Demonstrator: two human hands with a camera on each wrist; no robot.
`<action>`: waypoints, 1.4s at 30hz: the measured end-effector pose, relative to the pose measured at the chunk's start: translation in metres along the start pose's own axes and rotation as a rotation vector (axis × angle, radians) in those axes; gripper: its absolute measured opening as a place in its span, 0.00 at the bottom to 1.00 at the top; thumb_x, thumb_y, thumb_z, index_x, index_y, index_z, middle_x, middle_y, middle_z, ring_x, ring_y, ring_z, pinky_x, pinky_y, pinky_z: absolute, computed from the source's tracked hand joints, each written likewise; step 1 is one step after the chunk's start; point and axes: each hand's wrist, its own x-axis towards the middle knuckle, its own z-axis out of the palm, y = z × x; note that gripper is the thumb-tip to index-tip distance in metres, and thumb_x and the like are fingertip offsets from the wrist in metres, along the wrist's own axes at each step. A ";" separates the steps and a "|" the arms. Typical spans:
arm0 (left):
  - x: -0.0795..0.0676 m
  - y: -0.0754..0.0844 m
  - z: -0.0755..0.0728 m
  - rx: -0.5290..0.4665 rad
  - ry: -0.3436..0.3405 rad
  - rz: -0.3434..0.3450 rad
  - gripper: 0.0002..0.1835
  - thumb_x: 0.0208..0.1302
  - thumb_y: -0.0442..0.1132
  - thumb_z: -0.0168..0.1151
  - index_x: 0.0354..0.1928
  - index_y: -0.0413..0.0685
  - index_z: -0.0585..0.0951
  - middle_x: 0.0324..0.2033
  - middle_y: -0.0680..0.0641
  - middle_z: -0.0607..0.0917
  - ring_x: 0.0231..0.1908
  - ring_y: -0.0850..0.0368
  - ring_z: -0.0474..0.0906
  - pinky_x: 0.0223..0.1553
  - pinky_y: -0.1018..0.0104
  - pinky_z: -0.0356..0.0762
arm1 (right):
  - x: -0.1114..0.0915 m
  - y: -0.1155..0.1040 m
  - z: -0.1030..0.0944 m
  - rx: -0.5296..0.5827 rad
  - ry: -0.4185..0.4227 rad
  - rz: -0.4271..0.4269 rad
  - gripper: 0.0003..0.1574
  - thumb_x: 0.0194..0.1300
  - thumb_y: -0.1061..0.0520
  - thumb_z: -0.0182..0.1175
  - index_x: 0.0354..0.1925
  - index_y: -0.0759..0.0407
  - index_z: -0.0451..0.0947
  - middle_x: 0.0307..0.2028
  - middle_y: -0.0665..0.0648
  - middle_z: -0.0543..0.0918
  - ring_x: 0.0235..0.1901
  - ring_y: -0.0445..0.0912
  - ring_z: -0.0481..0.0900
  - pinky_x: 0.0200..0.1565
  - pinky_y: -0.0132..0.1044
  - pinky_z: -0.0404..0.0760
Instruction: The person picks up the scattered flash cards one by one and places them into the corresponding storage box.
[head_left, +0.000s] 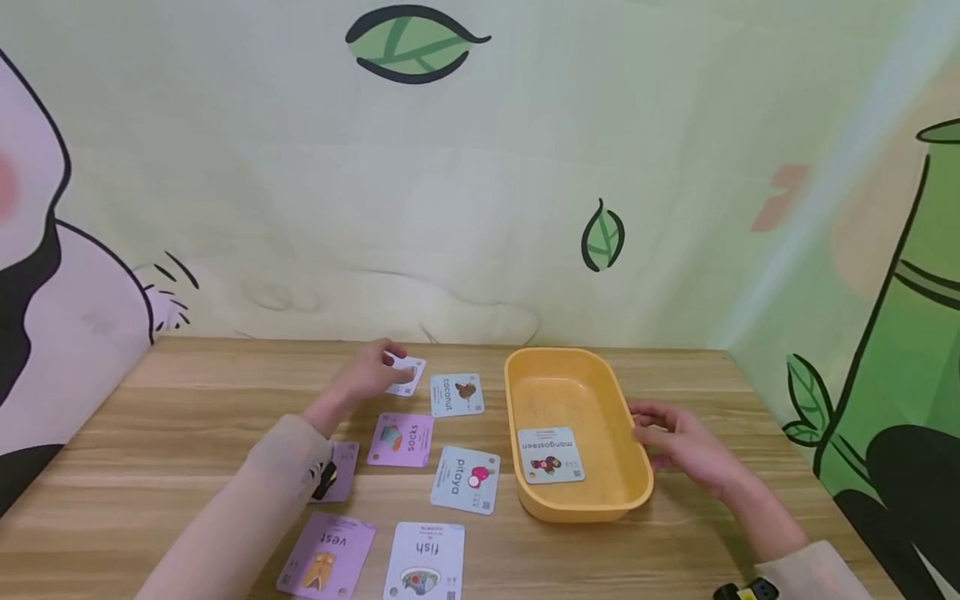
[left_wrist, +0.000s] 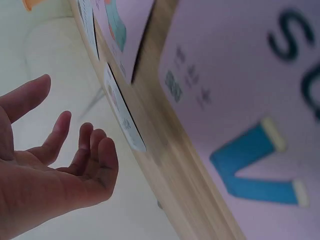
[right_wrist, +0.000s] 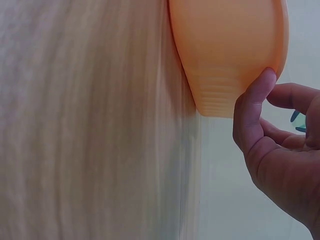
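My left hand (head_left: pixel 367 373) reaches over a pale card (head_left: pixel 405 377) near the table's back edge, hiding part of it. Its fingers are loosely bent and stand apart from the card (left_wrist: pixel 122 110) in the left wrist view. A coconut card (head_left: pixel 457 395) and a purple socks card (head_left: pixel 400 439) lie close by. My right hand (head_left: pixel 682 442) is at the right side of a yellow plastic bin (head_left: pixel 517 492), fingertips touching its outer wall by the rim. Inside the bin lies a mangosteen card (head_left: pixel 551 456). In the right wrist view, a fingertip (right_wrist: pixel 267 77) rests against the bin.
A pitaya card (head_left: pixel 465 480), a fish card (head_left: pixel 425 560) and a purple vest card (head_left: pixel 327 556) lie nearer the front. Another purple card (head_left: pixel 345 471) is partly under my left wrist. Behind the wooden table (head_left: pixel 210 400) stands a wall (head_left: pixel 487 167) with painted leaves.
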 end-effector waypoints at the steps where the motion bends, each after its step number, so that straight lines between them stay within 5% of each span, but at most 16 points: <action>1: 0.001 0.000 -0.001 0.003 0.001 -0.014 0.26 0.71 0.42 0.65 0.65 0.37 0.73 0.62 0.30 0.74 0.59 0.35 0.71 0.61 0.42 0.72 | 0.000 0.000 0.000 0.001 -0.002 0.000 0.36 0.76 0.61 0.55 0.72 0.78 0.56 0.56 0.71 0.70 0.44 0.49 0.80 0.36 0.41 0.87; 21: 0.022 -0.011 -0.012 0.121 -0.039 -0.150 0.39 0.64 0.38 0.70 0.72 0.35 0.64 0.65 0.29 0.71 0.64 0.32 0.67 0.67 0.38 0.64 | 0.001 -0.001 0.000 -0.021 0.001 0.006 0.37 0.76 0.60 0.55 0.73 0.78 0.56 0.57 0.72 0.70 0.43 0.50 0.80 0.36 0.41 0.87; 32: 0.026 -0.009 -0.011 0.212 -0.075 -0.181 0.47 0.59 0.38 0.74 0.77 0.41 0.61 0.75 0.25 0.50 0.73 0.26 0.48 0.70 0.31 0.51 | 0.000 -0.002 0.000 -0.025 -0.002 0.007 0.37 0.77 0.59 0.56 0.73 0.77 0.56 0.57 0.71 0.70 0.43 0.50 0.80 0.36 0.40 0.87; 42: 0.029 -0.009 -0.014 0.248 -0.115 -0.194 0.44 0.58 0.41 0.76 0.75 0.41 0.65 0.71 0.25 0.57 0.67 0.29 0.58 0.68 0.34 0.59 | -0.001 0.001 -0.001 -0.041 0.009 0.012 0.36 0.76 0.59 0.56 0.73 0.76 0.57 0.57 0.71 0.70 0.43 0.50 0.81 0.36 0.40 0.87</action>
